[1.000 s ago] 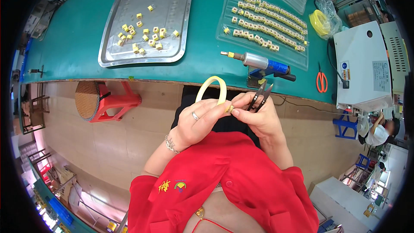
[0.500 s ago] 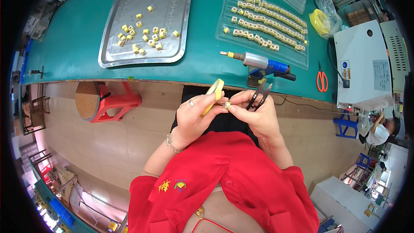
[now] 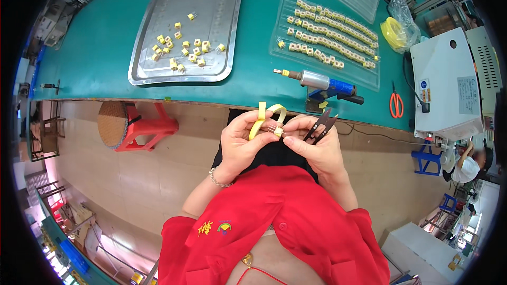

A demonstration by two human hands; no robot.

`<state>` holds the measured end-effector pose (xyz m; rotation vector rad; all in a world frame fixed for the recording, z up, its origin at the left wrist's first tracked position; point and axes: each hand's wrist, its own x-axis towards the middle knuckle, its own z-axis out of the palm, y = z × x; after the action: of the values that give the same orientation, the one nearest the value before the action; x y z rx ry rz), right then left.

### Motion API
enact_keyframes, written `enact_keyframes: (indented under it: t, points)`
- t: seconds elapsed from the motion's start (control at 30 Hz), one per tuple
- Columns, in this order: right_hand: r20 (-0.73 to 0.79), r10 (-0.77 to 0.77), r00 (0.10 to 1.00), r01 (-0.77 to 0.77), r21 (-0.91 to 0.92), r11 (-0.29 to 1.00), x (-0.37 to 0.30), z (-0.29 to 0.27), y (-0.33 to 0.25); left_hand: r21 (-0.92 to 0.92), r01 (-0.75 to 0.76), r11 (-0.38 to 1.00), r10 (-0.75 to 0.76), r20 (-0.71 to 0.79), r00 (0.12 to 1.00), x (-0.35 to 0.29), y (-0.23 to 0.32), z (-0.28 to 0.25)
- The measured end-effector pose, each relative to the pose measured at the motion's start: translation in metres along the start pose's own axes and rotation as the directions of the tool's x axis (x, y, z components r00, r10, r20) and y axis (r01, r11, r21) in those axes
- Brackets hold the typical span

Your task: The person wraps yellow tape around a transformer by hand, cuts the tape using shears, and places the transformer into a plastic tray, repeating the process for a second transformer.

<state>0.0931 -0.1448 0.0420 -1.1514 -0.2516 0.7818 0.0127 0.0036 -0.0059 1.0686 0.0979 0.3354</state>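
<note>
Close to the table's front edge, my left hand (image 3: 238, 141) pinches a small transformer (image 3: 278, 132) wrapped in yellow tape, its thin metal pins pointing left. A narrow roll of yellow tape (image 3: 278, 108) is hooked over the same hand's fingers, and a band of it stands up. My right hand (image 3: 321, 150) is closed around black thread snips (image 3: 322, 125), whose blades point up and away. Its thumb and forefinger meet beside the transformer; whether they touch it I cannot tell.
A metal tray (image 3: 136, 66) with several loose transformers lies at the far left. Rows of them fill a clear plastic tray (image 3: 274, 42) on the right. Nearer stand a blue-and-silver winding tool (image 3: 330, 81), orange-handled scissors (image 3: 396, 104) and a white machine (image 3: 441, 79). A red stool (image 3: 150, 132) sits below left.
The tape roll has turned in my left hand, and a band of it now sticks upward. My right thumb has drawn slightly away from the transformer. The whole view has shifted a little.
</note>
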Motion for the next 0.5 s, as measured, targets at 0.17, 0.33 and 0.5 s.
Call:
enact_keyframes:
  t: [0.17, 0.33, 0.5]
  points:
    - [0.018, -0.053, 0.998, 0.054, -0.058, 0.997, 0.000, -0.006, 0.003, 0.024, -0.025, 0.999, 0.026, -0.036, 0.999, 0.003, 0.004, 0.005]
    - [-0.026, -0.108, 0.994, 0.103, -0.162, 0.981, -0.002, -0.014, 0.006, 0.142, -0.151, 0.978, 0.177, -0.197, 0.964, 0.022, 0.006, -0.009]
    - [-0.087, -0.081, 0.993, 0.069, -0.137, 0.988, -0.005, -0.023, 0.012, 0.128, -0.215, 0.968, 0.240, -0.223, 0.945, 0.061, 0.011, -0.016]
